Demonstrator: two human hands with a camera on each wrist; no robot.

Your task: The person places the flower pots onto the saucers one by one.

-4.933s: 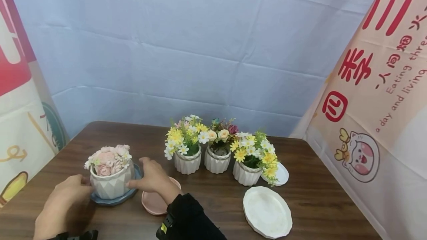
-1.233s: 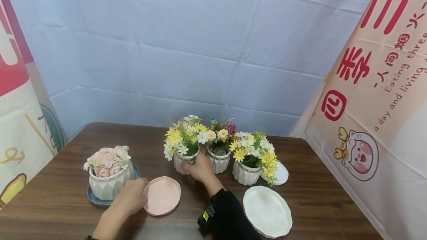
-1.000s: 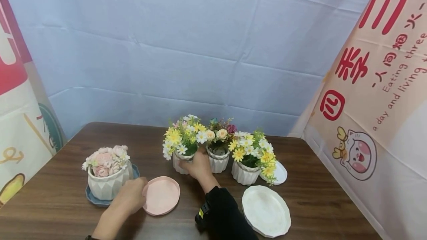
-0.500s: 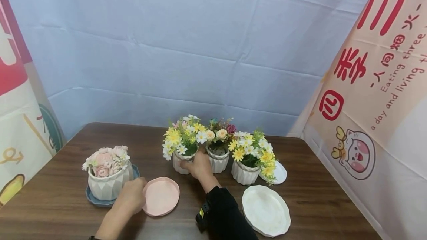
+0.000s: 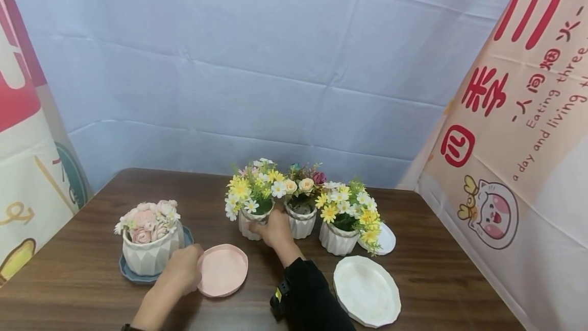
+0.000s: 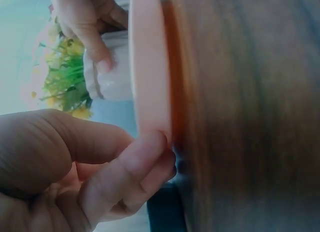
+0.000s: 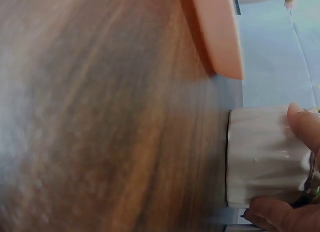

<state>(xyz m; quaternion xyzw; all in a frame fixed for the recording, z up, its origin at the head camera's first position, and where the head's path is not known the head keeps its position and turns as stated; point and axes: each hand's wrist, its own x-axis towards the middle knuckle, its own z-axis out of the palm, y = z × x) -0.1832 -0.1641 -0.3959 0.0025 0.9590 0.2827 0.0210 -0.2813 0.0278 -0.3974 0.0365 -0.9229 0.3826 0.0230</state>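
Observation:
My left hand [image 5: 182, 269] pinches the near left edge of a pink saucer [image 5: 223, 270]; in the left wrist view thumb and fingertips meet at its rim [image 6: 151, 67]. The saucer lies on the brown table. My right hand [image 5: 277, 229] grips a white fluted flowerpot [image 5: 246, 225] with yellow and white daisies [image 5: 245, 190]. In the right wrist view its thumb and fingers lie on opposite sides of the pot [image 7: 265, 154], whose base is at the tabletop. Left of my left hand, a white faceted pot [image 5: 149, 254] of pink flowers stands on a blue saucer [image 5: 187, 236].
A pot with peach roses [image 5: 300, 221] stands close beside my right hand. Right of it is another pot of yellow and white daisies [image 5: 339, 239], partly hiding a small white saucer [image 5: 387, 239]. A larger white saucer [image 5: 367, 291] lies nearer, beside my right sleeve.
Several seconds ago both hands were at the pink-flower pot; since then the left has moved to the pink saucer and the right to the daisy flowerpot. Over the last second both hands stay still.

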